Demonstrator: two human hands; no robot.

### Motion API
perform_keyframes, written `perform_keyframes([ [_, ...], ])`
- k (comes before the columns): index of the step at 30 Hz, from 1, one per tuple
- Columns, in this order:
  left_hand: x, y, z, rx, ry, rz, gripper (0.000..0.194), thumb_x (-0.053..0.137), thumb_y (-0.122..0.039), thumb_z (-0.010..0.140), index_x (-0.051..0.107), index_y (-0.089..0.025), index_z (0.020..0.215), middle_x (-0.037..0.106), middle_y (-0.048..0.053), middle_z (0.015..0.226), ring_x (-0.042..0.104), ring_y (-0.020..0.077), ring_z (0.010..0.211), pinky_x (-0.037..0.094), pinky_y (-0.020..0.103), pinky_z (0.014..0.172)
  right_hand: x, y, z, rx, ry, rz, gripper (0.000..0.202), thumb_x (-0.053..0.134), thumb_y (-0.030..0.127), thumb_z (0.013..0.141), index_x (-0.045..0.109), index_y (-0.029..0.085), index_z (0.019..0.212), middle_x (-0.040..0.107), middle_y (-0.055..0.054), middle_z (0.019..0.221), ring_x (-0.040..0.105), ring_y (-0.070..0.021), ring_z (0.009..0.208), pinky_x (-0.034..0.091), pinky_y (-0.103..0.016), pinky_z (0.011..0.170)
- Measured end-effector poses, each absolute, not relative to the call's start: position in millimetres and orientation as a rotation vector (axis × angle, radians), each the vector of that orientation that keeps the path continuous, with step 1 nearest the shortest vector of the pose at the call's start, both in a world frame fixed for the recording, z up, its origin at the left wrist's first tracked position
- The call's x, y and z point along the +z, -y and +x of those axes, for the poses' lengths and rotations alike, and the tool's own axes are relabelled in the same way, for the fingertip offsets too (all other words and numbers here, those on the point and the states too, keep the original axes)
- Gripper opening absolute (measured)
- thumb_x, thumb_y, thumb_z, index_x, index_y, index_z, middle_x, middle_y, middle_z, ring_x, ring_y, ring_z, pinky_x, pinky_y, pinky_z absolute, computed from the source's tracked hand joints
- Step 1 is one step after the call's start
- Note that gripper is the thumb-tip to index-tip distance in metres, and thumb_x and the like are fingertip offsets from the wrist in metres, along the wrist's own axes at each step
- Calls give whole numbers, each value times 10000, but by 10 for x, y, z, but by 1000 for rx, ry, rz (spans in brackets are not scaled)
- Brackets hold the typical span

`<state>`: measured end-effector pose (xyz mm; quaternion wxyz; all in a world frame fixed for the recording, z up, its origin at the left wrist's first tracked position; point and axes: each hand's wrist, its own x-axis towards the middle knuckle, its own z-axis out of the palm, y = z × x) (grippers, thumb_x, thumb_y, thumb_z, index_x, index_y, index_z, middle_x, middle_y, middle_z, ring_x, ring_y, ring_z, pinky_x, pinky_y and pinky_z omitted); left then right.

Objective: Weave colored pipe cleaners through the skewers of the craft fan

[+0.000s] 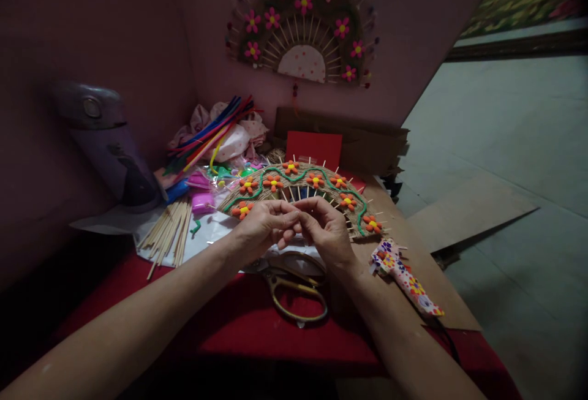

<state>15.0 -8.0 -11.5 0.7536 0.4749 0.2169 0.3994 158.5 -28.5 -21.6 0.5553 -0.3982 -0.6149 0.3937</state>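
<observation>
My left hand [272, 223] and my right hand [325, 228] meet fingertip to fingertip in the middle of the view. Both are pinched closed, and whatever lies between the fingers is too small or hidden to name. Just behind them lies a fan-shaped craft piece [294, 173], wrapped in twine, with orange flowers, a green wavy strip and sticks poking from its edges. The hands cover part of its lower edge. Below them rests a pair of scissors [297, 302] with brass-coloured handles, its blades partly hidden.
Wooden sticks [172, 231], a purple bottle [110, 149] and coloured pipe cleaners [215, 130] stand or lie at left. A flower-patterned glue gun [407, 280] lies on cardboard [452, 311] at right. A red card [315, 147] is behind; a finished-looking fan [303, 26] hangs on the wall.
</observation>
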Motion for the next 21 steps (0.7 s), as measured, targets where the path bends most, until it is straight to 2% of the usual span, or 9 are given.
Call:
perform_keyframes([
  [7, -129, 70, 148, 888, -488, 1038, 128, 700, -176, 689, 605, -90, 688, 642, 34, 595, 493, 44, 372, 384, 162, 392, -199, 308, 1543, 1075, 1389, -913, 182, 602, 346, 780, 559, 199, 878, 544, 47, 597, 476, -75, 433, 339, -179, 353],
  [10, -140, 65, 144, 871, -467, 1047, 112, 689, -169, 700, 609, -92, 686, 647, 36, 586, 504, 52, 370, 430, 195, 444, -179, 311, 1541, 1182, 1379, -900, 184, 601, 346, 777, 534, 207, 878, 545, 52, 581, 512, -92, 439, 362, -187, 359],
  [13, -151, 57, 143, 861, -479, 1062, 125, 695, -176, 690, 609, -87, 675, 651, 48, 580, 513, 63, 365, 408, 189, 414, -164, 309, 1548, 1252, 1375, -884, 202, 605, 359, 771, 513, 212, 874, 554, 54, 582, 535, -99, 449, 390, -194, 375],
  [18, -169, 58, 163, 860, -522, 1035, 166, 718, -187, 658, 580, -95, 644, 646, 50, 562, 504, 71, 349, 445, 214, 426, -190, 290, 1553, 1231, 1428, -878, 196, 591, 361, 780, 510, 203, 861, 562, 52, 616, 545, -88, 475, 414, -181, 390],
  [21, -175, 66, 179, 870, -544, 997, 167, 726, -187, 654, 591, -91, 668, 632, 47, 558, 511, 70, 381, 420, 184, 405, -213, 275, 1550, 1198, 1425, -910, 190, 585, 362, 788, 520, 202, 866, 567, 49, 615, 547, -89, 475, 415, -184, 395],
])
